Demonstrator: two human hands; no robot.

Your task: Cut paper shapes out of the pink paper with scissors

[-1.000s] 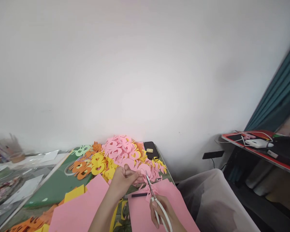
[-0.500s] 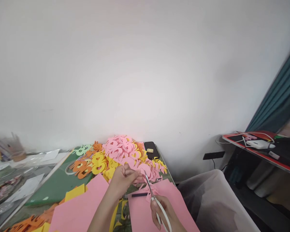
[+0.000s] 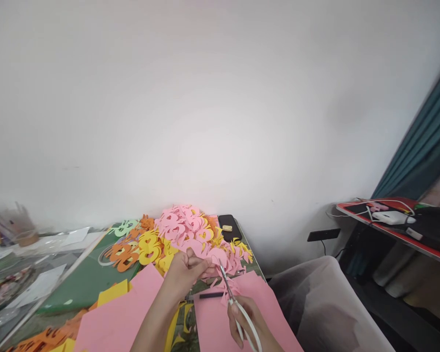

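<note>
My left hand point(image 3: 187, 269) is closed, its thumb and fingers pinching a small pink paper piece point(image 3: 216, 260) in front of the pile. In my right hand point(image 3: 247, 320) are white-handled scissors point(image 3: 226, 282), their blades pointing up and away with the tips at the pink piece. Just behind both hands rises a pile of pink paper cutouts point(image 3: 178, 226), some with heart-shaped holes. Yellow cutouts point(image 3: 149, 248) and orange cutouts point(image 3: 124, 256) lie to its left. Pink scraps gather under the scissor blades. A pink sheet point(image 3: 214, 325) lies beneath my right hand.
Another pink sheet point(image 3: 121, 313) lies left of my left forearm, over yellow and orange paper. A black phone point(image 3: 229, 228) rests by the table's right edge. At far left are brushes in a cup point(image 3: 25, 237). A red-edged table point(image 3: 418, 234) stands at right.
My left hand has shifted very slightly left, still pinching the pink piece. The scissors stay almost in place, their tips by the paper.
</note>
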